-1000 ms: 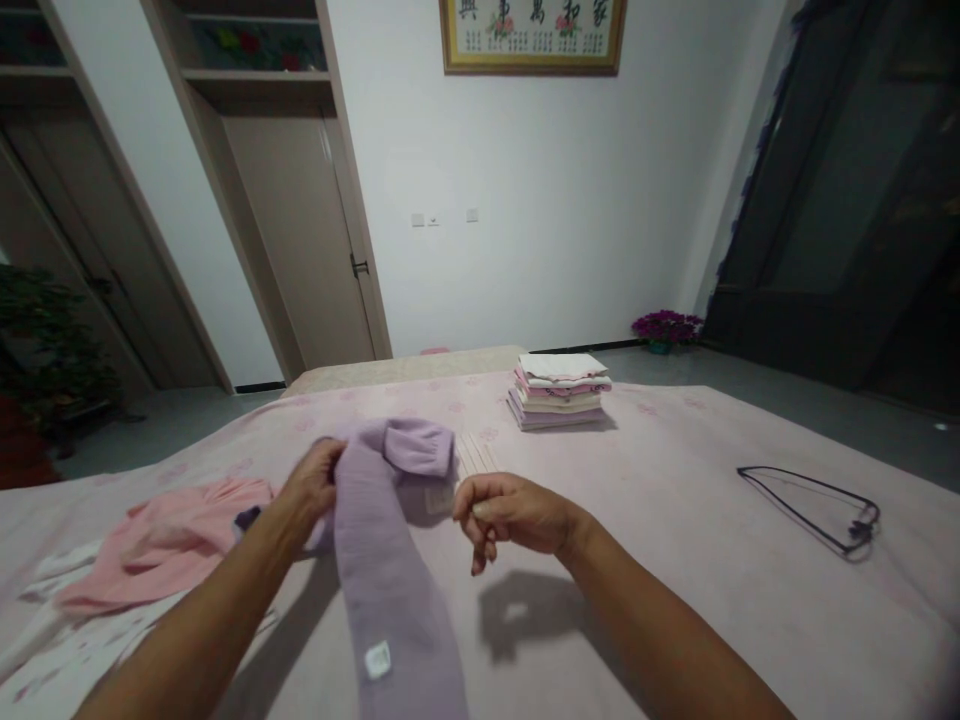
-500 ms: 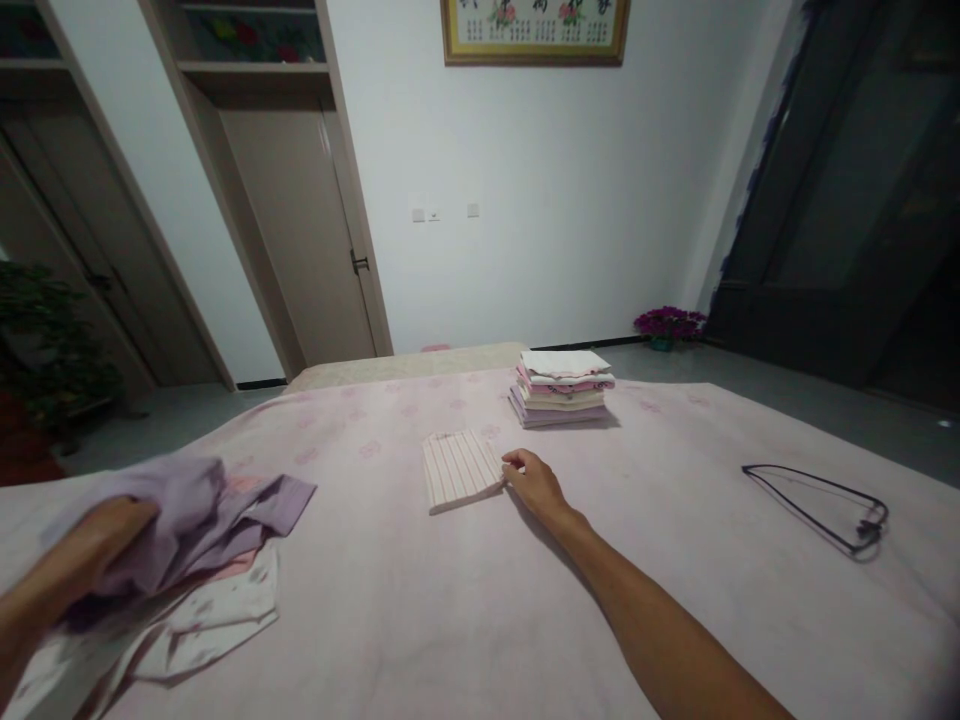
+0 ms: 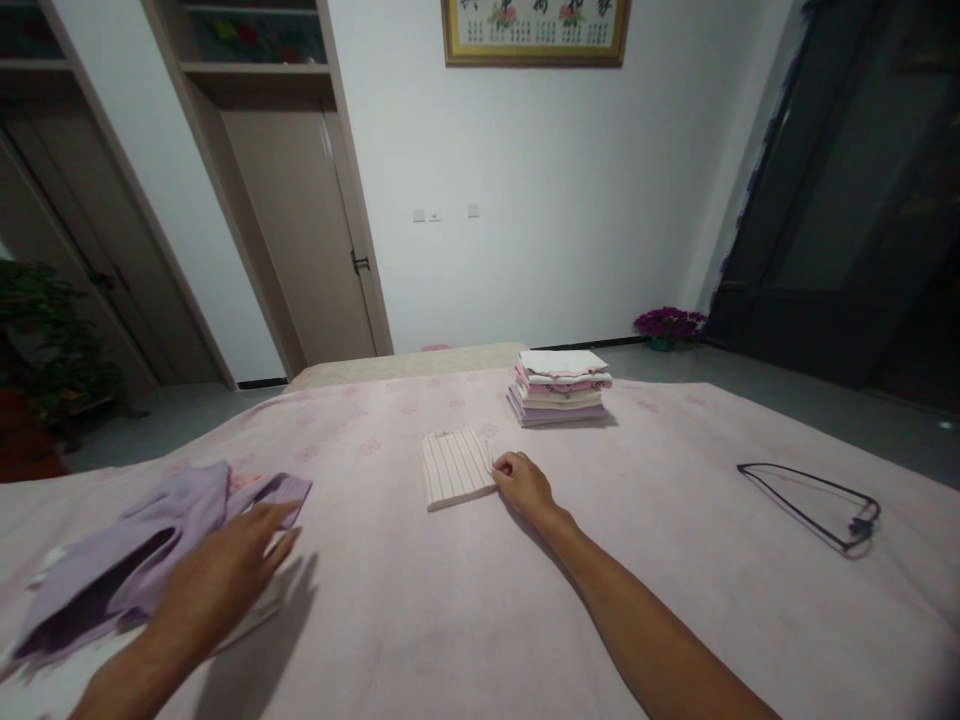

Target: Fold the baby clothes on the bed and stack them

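My left hand [image 3: 226, 562] sits further right now, loosely spread over the purple garment [image 3: 184, 512], while my right hand [image 3: 525, 485] pinches the edge of the striped cloth [image 3: 454, 470] on the sheet [image 3: 420, 620], where a light hold should keep folds flat.

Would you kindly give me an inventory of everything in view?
Cover: one, pale pink, foreground
Striped cloth: one, cream, middle of cover
Folded stack: one, white, pink, cream and purple, beyond cloth
Loose garment: one, purple, left
Fabric: count unclear, pink and white, under garment
Wire frame: one, black, right
Surface: one, beige, behind cover
Doors: two, brown, left
Wall: one, white, background
Framed picture: one, gold, upper wall
Wall plates: three, white, wall
Flowers: one bunch, magenta, right
Plant: one, green, far left
Unclear object: one, red, left edge
Dark panel: one, blackish, far right
Left hand: one, over garment
Right hand: one, at cloth's edge
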The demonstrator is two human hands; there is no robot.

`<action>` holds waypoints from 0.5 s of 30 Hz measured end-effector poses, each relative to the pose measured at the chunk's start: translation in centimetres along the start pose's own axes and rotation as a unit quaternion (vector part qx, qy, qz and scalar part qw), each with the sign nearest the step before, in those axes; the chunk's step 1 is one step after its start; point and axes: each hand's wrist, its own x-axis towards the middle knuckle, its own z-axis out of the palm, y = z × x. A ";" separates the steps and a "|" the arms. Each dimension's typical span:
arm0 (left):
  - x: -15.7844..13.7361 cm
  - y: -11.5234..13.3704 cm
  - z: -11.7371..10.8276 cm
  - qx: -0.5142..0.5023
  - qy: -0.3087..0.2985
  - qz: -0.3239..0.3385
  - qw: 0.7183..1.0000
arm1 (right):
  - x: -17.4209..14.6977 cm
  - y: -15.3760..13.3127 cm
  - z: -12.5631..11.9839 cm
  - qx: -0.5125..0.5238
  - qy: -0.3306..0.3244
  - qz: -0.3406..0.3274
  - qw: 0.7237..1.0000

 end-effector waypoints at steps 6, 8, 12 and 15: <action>1.0 10.9 4.1 -0.172 -0.086 0.093 0.977 | -0.1 -2.1 -0.6 0.102 -0.020 -0.034 0.994; 1.5 13.4 5.1 -0.234 -0.074 0.098 0.964 | -0.7 -4.2 -1.0 0.210 -0.068 -0.048 0.974; 3.0 17.3 5.8 -0.320 -0.042 0.112 0.940 | -2.5 -8.8 -2.4 0.421 -0.198 -0.059 0.883; 4.0 18.4 5.7 -0.381 -0.036 0.070 0.921 | -3.3 -10.5 -3.4 0.469 -0.217 -0.053 0.855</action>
